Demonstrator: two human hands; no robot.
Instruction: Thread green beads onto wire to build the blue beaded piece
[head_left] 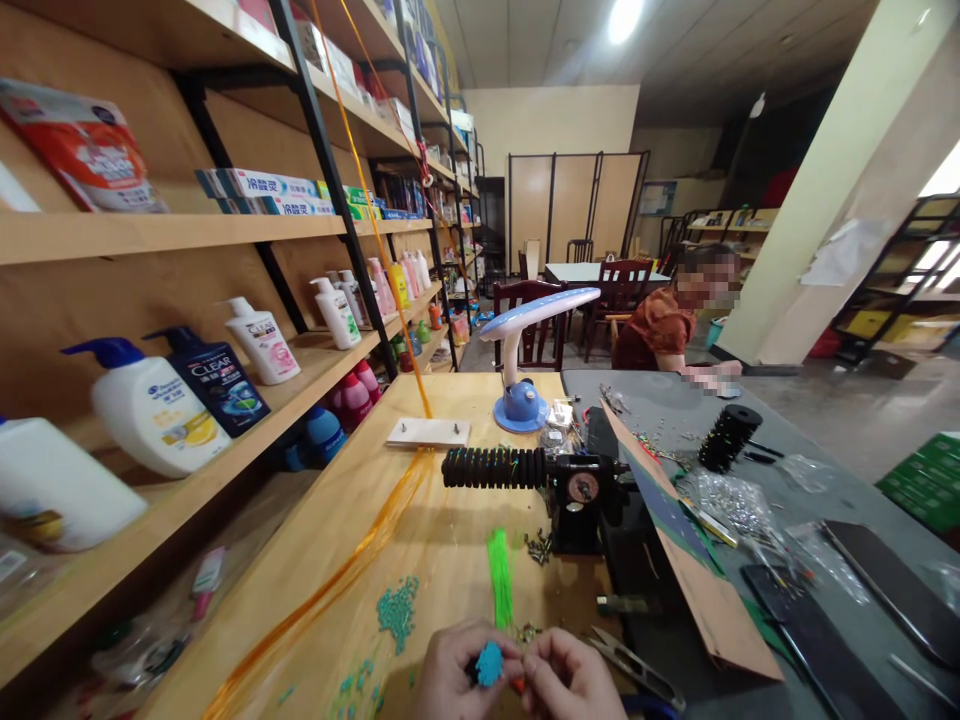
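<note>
My left hand (pixel 461 670) is closed at the bottom centre, and a small bright blue knobbly bunch (pixel 489 663) shows between its fingers. Against it, my right hand (pixel 566 675) pinches at a small spot; a bit of orange-red (pixel 517 685) peeks out between the fingertips, too small to name. Ahead of the hands lies a bundle of green strands (pixel 499 580). To their left are piles of small teal pieces (pixel 398 612). A pair of thread snips (pixel 637 668) rests just right of my right hand.
A black ribbed roller (pixel 495 468) juts left from a black device (pixel 581 490). Orange threads (pixel 360 545) run down across the table from a white block (pixel 427 432). A blue lamp (pixel 520 405) stands behind. Shelves of bottles line the left; another person (pixel 660 330) sits far right.
</note>
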